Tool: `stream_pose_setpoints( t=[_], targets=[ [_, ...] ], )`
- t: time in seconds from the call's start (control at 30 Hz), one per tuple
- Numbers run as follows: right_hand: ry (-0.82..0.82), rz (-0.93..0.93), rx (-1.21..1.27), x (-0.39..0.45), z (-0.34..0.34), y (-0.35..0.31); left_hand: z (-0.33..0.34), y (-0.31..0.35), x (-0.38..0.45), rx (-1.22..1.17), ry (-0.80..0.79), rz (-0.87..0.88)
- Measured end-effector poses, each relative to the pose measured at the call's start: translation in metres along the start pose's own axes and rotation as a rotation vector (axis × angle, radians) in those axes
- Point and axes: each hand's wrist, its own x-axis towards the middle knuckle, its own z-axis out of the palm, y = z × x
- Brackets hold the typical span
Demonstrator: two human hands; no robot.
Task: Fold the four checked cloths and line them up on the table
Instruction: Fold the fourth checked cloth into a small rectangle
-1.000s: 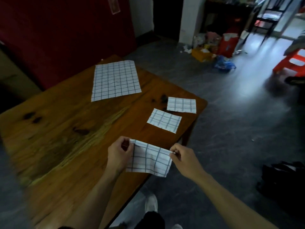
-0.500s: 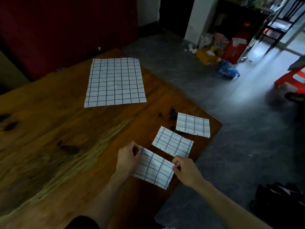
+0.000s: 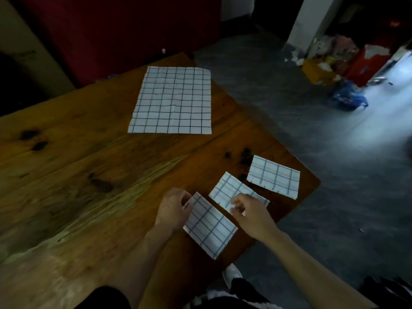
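1. Nearest cloth (image 3: 209, 226): folded into a small rectangle, it lies on the wooden table (image 3: 78, 175) at the near right edge. One corner appears to reach the table edge or slightly past it.
2. Left hand (image 3: 172, 210): the fingers are curled at the left end of the nearest cloth and appear to pinch its edge. Motion blur prevents a firmer reading.
3. Right hand (image 3: 250, 211): it is at the right end of the nearest cloth and overlaps the next one. The fingers are bent, but whether they hold cloth cannot be told from the blur.
4. Second cloth (image 3: 229, 190): folded, flat on the table, just beside the nearest cloth.
5. Third cloth (image 3: 274, 177): folded, flat, near the right corner of the table, just beyond the second.
6. Fourth cloth (image 3: 172, 101): unfolded, spread flat at the far side of the table, well apart from the other three.
7. Progress, as a judgement: three of the four cloths are folded, and they form a rough diagonal row. The nearest is being set into it.
8. Remaining, as a judgement: release the nearest cloth, fold the fourth, and add it to the row.
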Motion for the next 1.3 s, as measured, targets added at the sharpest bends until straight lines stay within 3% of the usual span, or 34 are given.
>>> stream_pose_setpoints(
  t=[0.27, 0.53, 0.9, 1.13, 1.3],
  targets=[
    [-0.149, -0.362, -0.061, 0.028, -0.014, -0.025, -0.019, 0.022, -0.078, 0.065, 0.217, -0.209],
    [-0.300, -0.664, -0.212, 0.004, 0.015, -0.098, -0.041, 0.019, -0.202, 0.096, 0.426, -0.498],
    [-0.387, -0.962, -0.320, -0.124, 0.154, -0.217, -0.036, -0.053, -0.413, 0.025, 0.665, -0.694],
    [-0.395, -1.092, -0.423, -0.214, 0.249, -0.307, -0.047, -0.130, -0.550, 0.079, 0.658, -0.742],
    [-0.427, -1.095, -0.485, -0.255, 0.292, -0.342, -0.068, -0.172, -0.594, 0.031, 0.712, -0.758]
  ],
)
